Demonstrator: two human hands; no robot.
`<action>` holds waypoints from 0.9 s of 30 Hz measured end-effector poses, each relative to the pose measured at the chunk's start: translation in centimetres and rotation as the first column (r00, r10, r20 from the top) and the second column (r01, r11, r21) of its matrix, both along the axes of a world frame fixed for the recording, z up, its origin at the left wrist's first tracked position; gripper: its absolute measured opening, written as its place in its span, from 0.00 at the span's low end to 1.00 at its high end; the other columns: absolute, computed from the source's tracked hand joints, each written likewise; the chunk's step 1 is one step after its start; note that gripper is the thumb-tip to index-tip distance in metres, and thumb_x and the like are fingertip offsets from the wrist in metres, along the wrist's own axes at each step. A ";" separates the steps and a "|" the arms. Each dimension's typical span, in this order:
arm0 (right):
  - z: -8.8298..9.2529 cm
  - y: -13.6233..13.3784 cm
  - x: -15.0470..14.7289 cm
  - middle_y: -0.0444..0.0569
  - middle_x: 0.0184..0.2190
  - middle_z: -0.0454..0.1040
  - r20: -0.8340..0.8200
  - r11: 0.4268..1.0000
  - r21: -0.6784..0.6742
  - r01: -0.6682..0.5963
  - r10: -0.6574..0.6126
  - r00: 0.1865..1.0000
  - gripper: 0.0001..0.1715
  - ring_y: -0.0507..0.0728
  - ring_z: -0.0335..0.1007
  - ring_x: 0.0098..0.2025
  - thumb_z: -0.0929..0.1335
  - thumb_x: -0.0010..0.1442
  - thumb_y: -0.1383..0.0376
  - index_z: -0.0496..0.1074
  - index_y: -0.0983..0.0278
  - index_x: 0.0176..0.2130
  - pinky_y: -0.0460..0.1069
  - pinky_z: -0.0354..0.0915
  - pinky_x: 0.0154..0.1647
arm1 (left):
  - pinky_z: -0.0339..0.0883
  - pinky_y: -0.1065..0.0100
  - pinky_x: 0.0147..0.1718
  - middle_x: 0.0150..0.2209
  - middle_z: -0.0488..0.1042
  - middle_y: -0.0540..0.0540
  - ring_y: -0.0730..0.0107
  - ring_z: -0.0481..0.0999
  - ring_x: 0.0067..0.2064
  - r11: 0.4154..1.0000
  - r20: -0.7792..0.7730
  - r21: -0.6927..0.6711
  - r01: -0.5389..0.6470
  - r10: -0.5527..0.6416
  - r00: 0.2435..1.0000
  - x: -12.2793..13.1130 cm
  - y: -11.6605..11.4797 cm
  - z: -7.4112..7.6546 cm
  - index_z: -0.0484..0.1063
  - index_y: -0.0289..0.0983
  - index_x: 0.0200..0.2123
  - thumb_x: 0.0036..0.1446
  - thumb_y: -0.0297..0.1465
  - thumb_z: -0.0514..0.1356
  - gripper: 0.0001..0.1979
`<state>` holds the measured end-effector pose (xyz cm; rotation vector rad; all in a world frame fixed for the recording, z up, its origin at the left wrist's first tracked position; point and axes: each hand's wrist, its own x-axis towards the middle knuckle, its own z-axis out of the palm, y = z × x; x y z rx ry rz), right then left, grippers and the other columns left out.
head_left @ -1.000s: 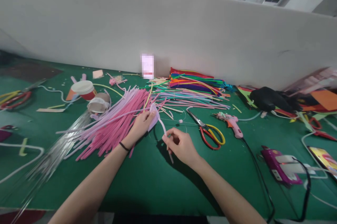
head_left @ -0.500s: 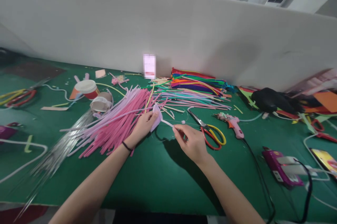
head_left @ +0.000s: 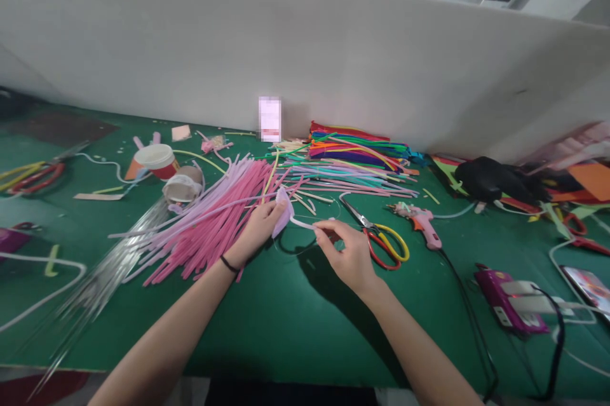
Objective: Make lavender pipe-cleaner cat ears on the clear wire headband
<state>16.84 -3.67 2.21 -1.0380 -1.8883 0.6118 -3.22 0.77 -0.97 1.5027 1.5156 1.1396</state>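
My left hand [head_left: 261, 228] pinches a flat lilac piece [head_left: 283, 214] that looks coiled or folded from pipe cleaner. From that piece a pale lilac pipe-cleaner end [head_left: 301, 223] sticks out to the right. My right hand [head_left: 347, 256] holds the tip of this end between thumb and forefinger. Both hands hover over the green table, casting a shadow. Left of and under my left hand lies a spread of pink pipe cleaners [head_left: 216, 231] with lilac ones [head_left: 190, 218]. Scissors [head_left: 381, 234] with red and yellow handles lie just beyond my right hand.
A pink glue gun [head_left: 424, 225] lies to the right, its cord running to the front edge. Farther right is a purple power strip [head_left: 509, 304]. Multicoloured pipe cleaners [head_left: 357, 152] lie along the wall. Thin clear sticks [head_left: 114, 266] and a paper cup [head_left: 159, 161] are at left.
My right hand has shifted very slightly, and the pipe-cleaner end between my hands is now more curved. My left hand stays in place with the lilac piece.
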 end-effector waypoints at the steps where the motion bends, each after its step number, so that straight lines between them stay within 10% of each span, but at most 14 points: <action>1: -0.1 0.0 -0.1 0.46 0.35 0.77 0.010 0.999 -0.034 -0.024 0.025 1.000 0.09 0.52 0.72 0.31 0.64 0.63 0.64 0.73 0.61 0.41 0.47 0.68 0.34 | 0.46 0.71 0.20 0.19 0.59 0.52 0.73 0.57 0.22 1.000 0.017 -0.006 -0.008 0.008 1.000 0.0 0.0 0.0 0.61 0.37 0.19 0.56 0.44 0.52 0.21; 11: -1.6 0.6 0.3 0.50 0.34 0.70 0.253 0.967 0.252 0.040 -0.106 0.962 0.15 0.58 0.65 0.39 0.66 0.61 0.64 0.74 0.60 0.48 0.54 0.65 0.42 | 0.46 0.73 0.16 0.16 0.61 0.52 0.77 0.57 0.17 0.986 0.371 -0.140 -0.086 0.133 0.919 -1.0 0.2 0.7 0.65 0.34 0.20 0.52 0.45 0.58 0.20; 20: -1.2 0.1 0.6 0.55 0.48 0.65 0.037 0.907 0.383 0.174 -0.204 0.978 0.24 0.61 0.61 0.51 0.64 0.61 0.66 0.62 0.60 0.57 0.60 0.60 0.52 | 0.49 0.76 0.12 0.13 0.64 0.51 0.79 0.60 0.14 0.974 0.524 -0.209 -0.091 0.190 0.830 -2.3 0.1 2.5 0.69 0.33 0.20 0.52 0.42 0.60 0.18; 27: -1.6 0.3 0.4 0.56 0.47 0.64 -0.200 0.923 0.261 0.284 -0.236 0.951 0.16 0.60 0.63 0.48 0.63 0.61 0.64 0.61 0.61 0.49 0.55 0.65 0.41 | 0.50 0.77 0.11 0.13 0.63 0.51 0.80 0.59 0.13 0.985 0.604 -0.170 -0.032 0.130 0.786 -2.5 0.2 2.6 0.68 0.33 0.20 0.56 0.41 0.57 0.19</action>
